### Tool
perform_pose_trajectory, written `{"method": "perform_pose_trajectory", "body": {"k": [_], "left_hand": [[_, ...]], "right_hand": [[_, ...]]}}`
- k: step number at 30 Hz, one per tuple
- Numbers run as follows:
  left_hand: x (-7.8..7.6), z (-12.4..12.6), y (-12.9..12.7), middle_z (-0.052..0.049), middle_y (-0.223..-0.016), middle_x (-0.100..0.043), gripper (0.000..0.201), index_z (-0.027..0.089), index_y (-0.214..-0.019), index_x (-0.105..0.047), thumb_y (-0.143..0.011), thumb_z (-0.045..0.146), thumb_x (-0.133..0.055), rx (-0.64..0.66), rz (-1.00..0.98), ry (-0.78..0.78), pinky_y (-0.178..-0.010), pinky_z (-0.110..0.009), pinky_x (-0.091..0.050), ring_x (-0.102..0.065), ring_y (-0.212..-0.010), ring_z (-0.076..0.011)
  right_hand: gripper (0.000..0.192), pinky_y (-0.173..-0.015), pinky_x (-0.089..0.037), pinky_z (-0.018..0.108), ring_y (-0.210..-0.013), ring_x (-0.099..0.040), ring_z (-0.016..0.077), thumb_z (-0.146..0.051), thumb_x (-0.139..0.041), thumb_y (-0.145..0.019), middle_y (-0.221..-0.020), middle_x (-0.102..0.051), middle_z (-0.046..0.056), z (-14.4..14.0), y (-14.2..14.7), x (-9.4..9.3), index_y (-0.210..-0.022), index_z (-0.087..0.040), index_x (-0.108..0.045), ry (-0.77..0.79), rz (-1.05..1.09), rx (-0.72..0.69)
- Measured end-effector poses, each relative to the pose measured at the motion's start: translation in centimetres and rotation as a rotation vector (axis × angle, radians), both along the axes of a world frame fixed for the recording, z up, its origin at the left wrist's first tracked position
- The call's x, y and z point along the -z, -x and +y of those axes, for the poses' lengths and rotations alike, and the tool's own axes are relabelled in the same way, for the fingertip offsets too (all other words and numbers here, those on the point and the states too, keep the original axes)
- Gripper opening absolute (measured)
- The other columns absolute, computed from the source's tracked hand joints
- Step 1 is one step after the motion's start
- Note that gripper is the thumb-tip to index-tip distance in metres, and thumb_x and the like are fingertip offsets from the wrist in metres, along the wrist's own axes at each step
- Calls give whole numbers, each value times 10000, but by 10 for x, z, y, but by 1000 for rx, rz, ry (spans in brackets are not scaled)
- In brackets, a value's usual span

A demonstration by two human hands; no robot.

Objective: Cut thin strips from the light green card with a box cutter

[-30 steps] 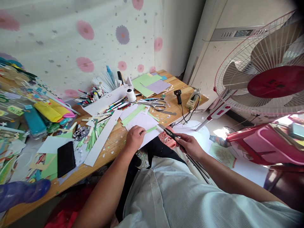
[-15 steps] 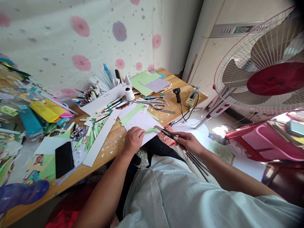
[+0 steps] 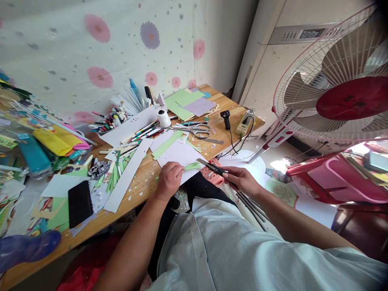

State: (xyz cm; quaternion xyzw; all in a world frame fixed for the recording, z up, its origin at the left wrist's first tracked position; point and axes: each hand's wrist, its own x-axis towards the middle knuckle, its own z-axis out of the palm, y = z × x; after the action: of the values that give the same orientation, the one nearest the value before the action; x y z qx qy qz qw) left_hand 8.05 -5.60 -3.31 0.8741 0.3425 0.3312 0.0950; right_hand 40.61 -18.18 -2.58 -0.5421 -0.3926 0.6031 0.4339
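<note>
The utility knife (image 3: 210,166) has edged closer to the green strip (image 3: 192,166); right hand (image 3: 241,180) clamps it, left hand (image 3: 169,180) pinches the strip.

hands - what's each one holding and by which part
Left hand pinches the green paper strip by its near end. Right hand grips the utility knife by its handle.

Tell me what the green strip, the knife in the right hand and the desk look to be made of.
Green strip: matte paper, thin and slightly curled. Utility knife: bare grey metal blade in a dark, probably plastic handle. Desk: light wood or wood-look laminate with visible grain; which one cannot be told.
</note>
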Motion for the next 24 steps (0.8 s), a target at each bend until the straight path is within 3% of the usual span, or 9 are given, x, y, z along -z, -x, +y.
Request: {"method": "perform_pose_trajectory", "body": {"k": [24], "left_hand": [[-5,5,-4,-69,-972,-770,137,238,-1017,-743,-1060,209,-615,-33,-31,108,-910,-411,-580,-714,-972,-253]], "right_hand": [[750,-474,-318,260,-502,-472,105,-633,-862,-850,-702,-700,6,2,4,0,-1433,-172,-761,23,3,31]]}}
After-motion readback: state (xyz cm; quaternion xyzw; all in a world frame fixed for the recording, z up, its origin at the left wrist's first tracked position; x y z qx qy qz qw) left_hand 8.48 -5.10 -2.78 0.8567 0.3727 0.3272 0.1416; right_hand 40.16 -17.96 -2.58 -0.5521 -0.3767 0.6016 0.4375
